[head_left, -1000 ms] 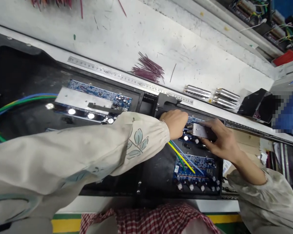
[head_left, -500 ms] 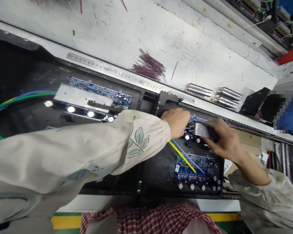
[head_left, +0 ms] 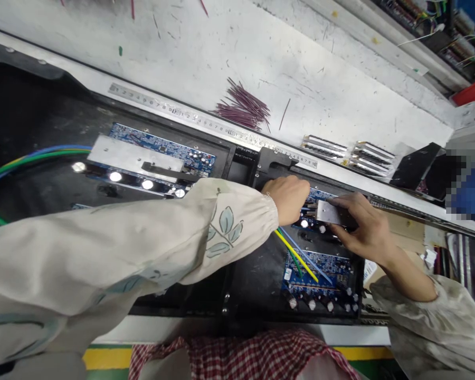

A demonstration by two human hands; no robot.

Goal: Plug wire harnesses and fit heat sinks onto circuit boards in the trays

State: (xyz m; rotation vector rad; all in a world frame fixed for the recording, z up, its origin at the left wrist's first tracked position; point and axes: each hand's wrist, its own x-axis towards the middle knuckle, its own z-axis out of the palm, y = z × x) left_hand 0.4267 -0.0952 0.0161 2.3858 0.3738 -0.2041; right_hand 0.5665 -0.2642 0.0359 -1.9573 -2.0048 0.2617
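I've got a tight squeeze here: the left hand (head_left: 288, 199) and right hand (head_left: 364, 224) flank the metal plate (head_left: 328, 212), and the left sleeve (head_left: 150, 243) bars the way across the black tray (head_left: 253, 279). Left of the lower circuit board (head_left: 320, 272) I see bare tray floor, but loose wires (head_left: 298, 256) slant across any straight line up to the plate.

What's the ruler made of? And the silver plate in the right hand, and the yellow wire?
Ruler: probably metal, brushed-looking, because it's pale grey with a dull sheen.
Plate: likely metal, perhaps aluminium, since it's smooth, flat and silvery.
Yellow wire: seemingly a smooth plastic coating, judging by its even, bright colour; the core is hidden.
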